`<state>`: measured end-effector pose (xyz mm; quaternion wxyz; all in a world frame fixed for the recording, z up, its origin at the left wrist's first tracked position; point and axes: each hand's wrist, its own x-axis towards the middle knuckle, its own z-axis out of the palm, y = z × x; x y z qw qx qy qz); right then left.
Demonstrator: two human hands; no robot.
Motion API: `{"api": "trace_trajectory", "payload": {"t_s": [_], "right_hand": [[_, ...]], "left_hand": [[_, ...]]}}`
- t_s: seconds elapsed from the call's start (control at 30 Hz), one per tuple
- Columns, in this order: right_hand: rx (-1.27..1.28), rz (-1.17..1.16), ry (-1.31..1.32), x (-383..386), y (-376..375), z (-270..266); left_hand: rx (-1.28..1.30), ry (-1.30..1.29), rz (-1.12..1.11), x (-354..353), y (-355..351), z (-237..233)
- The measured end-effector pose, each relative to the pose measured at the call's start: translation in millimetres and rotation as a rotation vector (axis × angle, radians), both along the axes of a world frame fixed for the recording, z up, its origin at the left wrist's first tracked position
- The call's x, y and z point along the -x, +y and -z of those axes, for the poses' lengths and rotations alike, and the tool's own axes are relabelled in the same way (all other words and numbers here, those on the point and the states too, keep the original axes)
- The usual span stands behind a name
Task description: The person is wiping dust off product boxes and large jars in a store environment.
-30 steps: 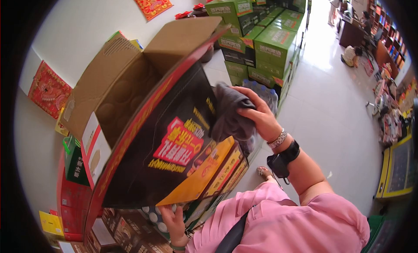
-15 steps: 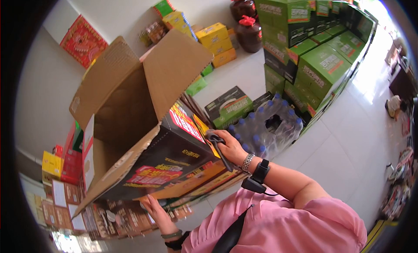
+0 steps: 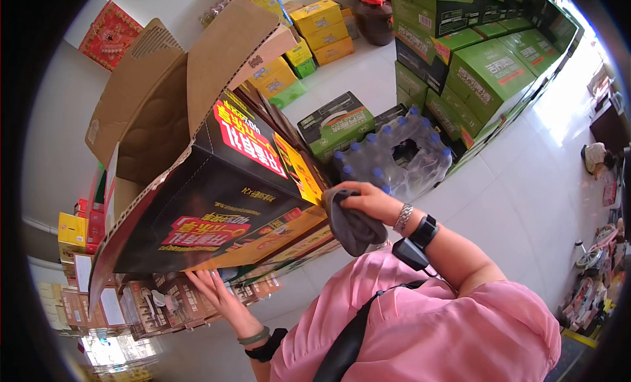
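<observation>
A big open cardboard carton (image 3: 197, 204), black with yellow and red printing, leans in front of me with its brown flaps (image 3: 227, 53) standing up. My right hand (image 3: 368, 203) is closed on a grey cloth (image 3: 353, 224) and holds it against the carton's right-hand corner. My left hand (image 3: 223, 304), fingers outstretched, touches the carton's lower edge and holds nothing. The carton's inside (image 3: 148, 135) is dark, and I cannot make out its contents.
Shrink-wrapped bottles with blue caps (image 3: 394, 152) and a green box (image 3: 336, 126) stand beyond the carton. Green cartons (image 3: 483, 76) are stacked behind them. Yellow boxes (image 3: 322, 27) and a dark jar (image 3: 374, 21) stand near the wall. Brown packages (image 3: 161, 306) lie at lower left.
The cloth now hangs looser and shows more of itself beside the carton's corner. My left hand has shifted left along the lower edge. The whole view has tilted down a little.
</observation>
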<state>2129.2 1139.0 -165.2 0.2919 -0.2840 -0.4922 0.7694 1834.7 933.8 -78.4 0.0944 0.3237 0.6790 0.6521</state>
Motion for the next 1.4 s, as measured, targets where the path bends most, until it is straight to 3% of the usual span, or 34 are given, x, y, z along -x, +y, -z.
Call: {"api": "trace_trajectory", "payload": {"t_s": [0.03, 0.1, 0.13, 0.23, 0.37, 0.67, 0.83, 0.97, 1.1, 1.23, 1.27, 1.3, 1.4], "right_hand": [[0.143, 0.053, 0.117, -6, 1, -6], [0.210, 0.204, 0.077, -13, 3, -19], [0.126, 0.255, -0.053, -14, 9, -9], [0.055, 0.324, -0.037, -16, 12, 1], [0.084, 0.293, 0.069, -11, 35, -9], [-0.110, 0.111, 0.236, -1, 123, -92], [-0.247, 0.109, 0.360, -8, 159, -140], [-0.520, 0.243, 0.439, -13, 198, -172], [-0.867, 0.378, 0.405, -9, 260, -219], [-1.360, 0.392, 0.160, 29, 325, -244], [-1.392, 0.273, 0.074, 43, 335, -239], [-1.420, 0.152, -0.012, 57, 337, -234], [-1.765, 0.196, -0.250, 88, 315, -223]], "left_hand": [[0.003, 0.008, 0.010, -5, -1, -1], [0.020, 0.021, 0.022, -16, -7, 0], [0.011, 0.052, 0.056, -19, -9, 2], [0.066, 0.073, 0.051, -36, -21, -6], [0.005, 0.231, -0.037, -24, -40, -15], [-0.296, 0.736, -0.428, -83, 16, -116], [-0.320, 0.936, -0.498, -130, 53, -119], [-0.158, 1.104, -0.377, -145, 63, -95], [-0.067, 0.972, -0.385, -156, 71, -76], [0.026, 0.812, -0.425, -168, 73, -66], [0.040, 0.794, -0.436, -171, 74, -65], [0.055, 0.775, -0.446, -174, 74, -64], [0.053, 0.742, -0.500, -176, 70, -56]]}}
